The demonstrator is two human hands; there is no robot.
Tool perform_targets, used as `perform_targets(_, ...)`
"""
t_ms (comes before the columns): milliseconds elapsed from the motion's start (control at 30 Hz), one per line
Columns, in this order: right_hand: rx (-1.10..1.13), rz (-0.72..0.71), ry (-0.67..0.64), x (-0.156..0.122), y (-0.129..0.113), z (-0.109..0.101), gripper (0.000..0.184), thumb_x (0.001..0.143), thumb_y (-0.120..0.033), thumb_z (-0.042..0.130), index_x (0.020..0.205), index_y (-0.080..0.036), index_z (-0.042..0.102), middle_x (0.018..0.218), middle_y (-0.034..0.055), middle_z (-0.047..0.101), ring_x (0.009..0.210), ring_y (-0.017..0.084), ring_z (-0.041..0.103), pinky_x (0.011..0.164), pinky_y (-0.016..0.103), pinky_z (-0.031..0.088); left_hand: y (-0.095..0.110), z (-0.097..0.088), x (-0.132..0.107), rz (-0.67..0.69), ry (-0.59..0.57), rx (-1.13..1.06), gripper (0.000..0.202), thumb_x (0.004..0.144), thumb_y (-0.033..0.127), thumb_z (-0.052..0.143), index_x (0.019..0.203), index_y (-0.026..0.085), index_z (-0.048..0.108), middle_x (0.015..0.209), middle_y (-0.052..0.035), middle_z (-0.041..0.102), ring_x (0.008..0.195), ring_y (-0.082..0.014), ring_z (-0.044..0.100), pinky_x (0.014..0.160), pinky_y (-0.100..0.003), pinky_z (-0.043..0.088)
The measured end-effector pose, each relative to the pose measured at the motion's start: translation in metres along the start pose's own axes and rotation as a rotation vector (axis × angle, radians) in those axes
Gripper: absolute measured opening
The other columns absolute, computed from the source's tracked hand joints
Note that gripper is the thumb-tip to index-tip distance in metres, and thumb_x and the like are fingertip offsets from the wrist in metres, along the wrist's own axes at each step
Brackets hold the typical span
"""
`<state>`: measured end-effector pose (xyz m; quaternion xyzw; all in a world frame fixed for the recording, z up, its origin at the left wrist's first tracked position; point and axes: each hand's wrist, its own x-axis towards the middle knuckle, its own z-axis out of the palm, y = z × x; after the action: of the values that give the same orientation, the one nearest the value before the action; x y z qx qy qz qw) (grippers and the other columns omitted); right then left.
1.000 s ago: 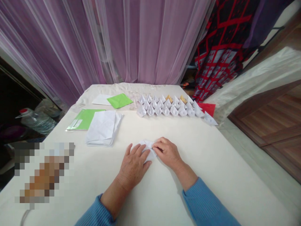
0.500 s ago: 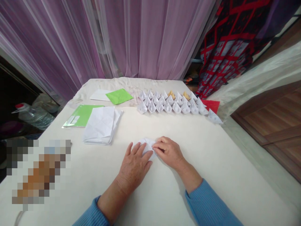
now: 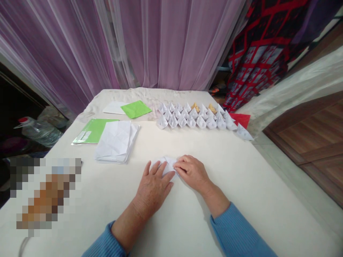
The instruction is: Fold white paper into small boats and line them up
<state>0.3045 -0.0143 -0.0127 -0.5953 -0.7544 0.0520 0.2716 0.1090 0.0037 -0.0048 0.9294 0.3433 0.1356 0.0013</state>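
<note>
A folded piece of white paper lies on the table, partly covered by both hands. My left hand rests on it with the fingers spread flat over its left side. At the paper's right edge, my right hand has its thumb and fingers pinched together on a fold. Behind and to the left sits a stack of white paper sheets, the top ones creased. Rows of small folded white paper boats stand farther back on the right, with two yellow ones among them.
Beside the stack lies a green paper pack in clear wrap. Behind it are a green sheet and a white sheet. Red paper shows behind the boats. A blurred-out object covers the table's left. A water bottle stands beyond the left edge.
Almost nothing differs. Both hands keep their places on the paper, with only a tiny shift of the left fingers and the view.
</note>
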Motion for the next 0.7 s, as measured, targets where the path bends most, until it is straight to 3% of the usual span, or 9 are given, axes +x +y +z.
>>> perform_targets(333, -0.025, -0.018, 0.020, 0.0016, -0.0029, -0.0029, 0.017, 0.082, -0.016, 0.062, 0.079, -0.027, 0.074, 0.082, 0.0011, 0.067, 0.079, 0.017, 0.055, 0.073, 0.030, 0.041, -0.0019, -0.0016, -0.0002, -0.002, -0.015, -0.029, 0.032, 0.090, 0.036, 0.057, 0.121, 0.035, 0.063, 0.133, -0.0074, 0.061, 0.125, -0.0314, 0.053, 0.108, -0.059, 0.035)
perform_targets(700, 0.027, 0.128, 0.068, 0.0061, -0.0063, 0.0038, 0.009, 0.077, -0.018, 0.069, 0.073, -0.026, 0.070, 0.087, 0.0002, 0.066, 0.088, 0.018, 0.057, 0.079, 0.033, 0.038, -0.0031, -0.0019, 0.0007, 0.006, -0.018, -0.055, 0.030, 0.090, 0.037, 0.058, 0.119, 0.034, 0.065, 0.133, -0.0068, 0.061, 0.125, -0.0316, 0.053, 0.107, -0.060, 0.034)
